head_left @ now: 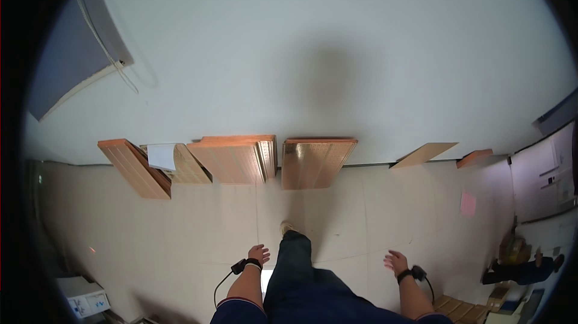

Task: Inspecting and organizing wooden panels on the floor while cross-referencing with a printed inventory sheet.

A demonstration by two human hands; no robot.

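My left hand (259, 254) hangs in the air at my left side, holding nothing, its fingers loosely apart. Out to the right, my right hand (395, 261) is also free, with fingers spread. Each wrist wears a dark strap with a small black device and a cable. Ahead, leaning on the wall, stand copper-brown boards: a stack (316, 164) straight in front, another stack (232, 161) left of it with several edges showing, and a slanted board (137, 168) farther left. Neither hand touches any of them. One foot (287, 226) is stepped forward toward the boards.
A thin tan board (424, 154) and a small reddish block (475, 158) lean at the wall's right. A pink sheet (468, 203) lies on the floor. Another person (524, 270) is at the right beside cartons (460, 310). A white box (84, 297) stands at lower left.
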